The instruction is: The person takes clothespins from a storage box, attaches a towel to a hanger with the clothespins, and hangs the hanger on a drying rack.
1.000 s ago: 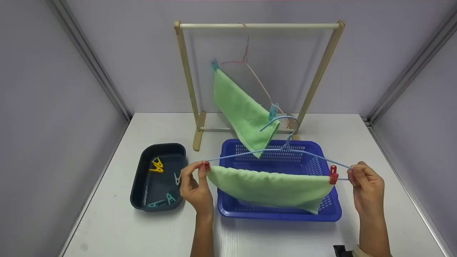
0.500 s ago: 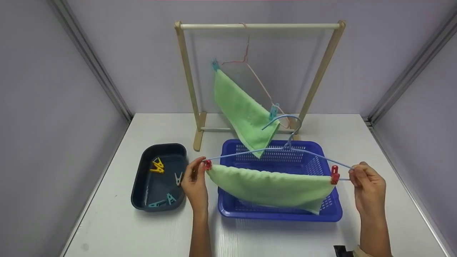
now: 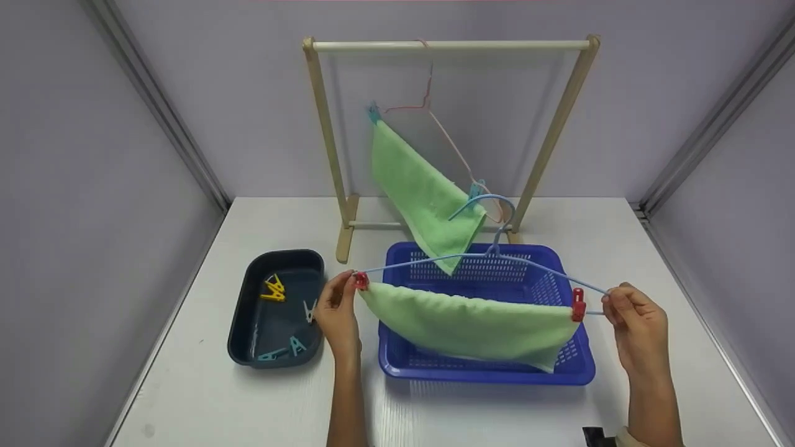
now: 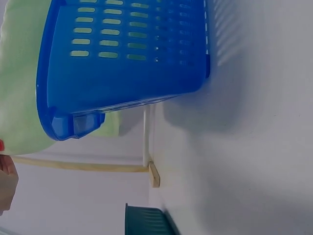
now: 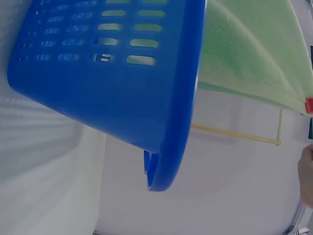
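Note:
A light blue wire clothes hanger (image 3: 428, 261) is held up level over the basket in the head view. Along its lower bar hangs a pale green towel (image 3: 472, 326), fixed by a red clothespin (image 3: 578, 304) on the right and another red clothespin (image 3: 361, 280) on the left. My left hand (image 3: 338, 313) pinches the hanger's left end, fingertips right at the left clothespin. Just outside the other clothespin, my right hand (image 3: 638, 326) grips the hanger's right corner. Both wrist views show only a little of each hand, beside the towel.
Below the towel stands a blue slotted basket (image 3: 484, 374). Behind it, a wooden drying rack (image 3: 562, 118) bears a pink hanger (image 3: 450, 141) with a green towel (image 3: 422, 192) on blue clothespins. A dark tray (image 3: 239, 329) at left holds several loose clothespins (image 3: 273, 288).
My left hand and the hanger's left end have risen slightly. The hook has swung a little up and left. Both hands keep their hold; the rack, tray and basket look the same.

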`<state>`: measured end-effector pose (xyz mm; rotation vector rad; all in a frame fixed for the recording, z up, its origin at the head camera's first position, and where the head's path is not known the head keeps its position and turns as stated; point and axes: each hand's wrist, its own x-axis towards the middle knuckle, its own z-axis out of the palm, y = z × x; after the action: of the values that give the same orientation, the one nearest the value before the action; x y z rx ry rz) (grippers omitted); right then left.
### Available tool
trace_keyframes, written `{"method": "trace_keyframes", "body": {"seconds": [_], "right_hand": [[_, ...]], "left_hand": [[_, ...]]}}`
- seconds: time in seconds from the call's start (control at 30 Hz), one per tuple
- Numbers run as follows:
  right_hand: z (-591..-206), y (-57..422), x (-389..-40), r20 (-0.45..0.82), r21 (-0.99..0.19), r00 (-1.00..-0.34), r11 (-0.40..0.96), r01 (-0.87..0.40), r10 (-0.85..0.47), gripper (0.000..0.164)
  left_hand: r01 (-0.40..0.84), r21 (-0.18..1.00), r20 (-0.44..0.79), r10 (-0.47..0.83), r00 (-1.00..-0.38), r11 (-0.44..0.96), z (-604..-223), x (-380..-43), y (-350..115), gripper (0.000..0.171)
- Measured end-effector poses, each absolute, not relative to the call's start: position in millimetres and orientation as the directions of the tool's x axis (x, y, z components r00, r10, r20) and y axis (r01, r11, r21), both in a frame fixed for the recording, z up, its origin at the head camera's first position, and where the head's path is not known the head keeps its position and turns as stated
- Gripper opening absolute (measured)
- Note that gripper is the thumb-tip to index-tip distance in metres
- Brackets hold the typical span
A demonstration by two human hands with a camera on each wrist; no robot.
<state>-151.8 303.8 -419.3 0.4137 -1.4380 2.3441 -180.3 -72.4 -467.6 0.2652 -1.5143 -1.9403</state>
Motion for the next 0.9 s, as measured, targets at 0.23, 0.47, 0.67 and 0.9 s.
{"method": "trace_keyframes", "body": {"seconds": [0.23, 0.47, 0.67, 0.9], "right_hand": [[-419.6, 307.5, -151.5, 0.478, -0.776, -0.878, -0.474, -0.416, -0.013, 0.026], [-422.5, 308.9, -151.2, 0.487, -0.791, -0.863, -0.483, -0.374, -0.130, 0.032], [-424.4, 308.5, -149.8, 0.476, -0.836, -0.868, -0.381, -0.396, -0.142, 0.031], [-423.8, 306.6, -148.3, 0.419, -0.893, -0.902, -0.232, -0.386, -0.110, 0.028]], "left_hand": [[0.370, 0.925, 0.242, -0.614, -0.751, -0.089, -466.4, -186.8, -74.0, 0.018], [0.346, 0.935, 0.217, -0.639, -0.738, -0.083, -463.2, -188.4, -75.5, 0.016], [0.346, 0.932, 0.203, -0.632, -0.748, -0.110, -461.8, -188.8, -76.1, 0.017], [0.366, 0.923, 0.218, -0.625, -0.749, -0.118, -459.7, -191.3, -79.3, 0.020]]}}
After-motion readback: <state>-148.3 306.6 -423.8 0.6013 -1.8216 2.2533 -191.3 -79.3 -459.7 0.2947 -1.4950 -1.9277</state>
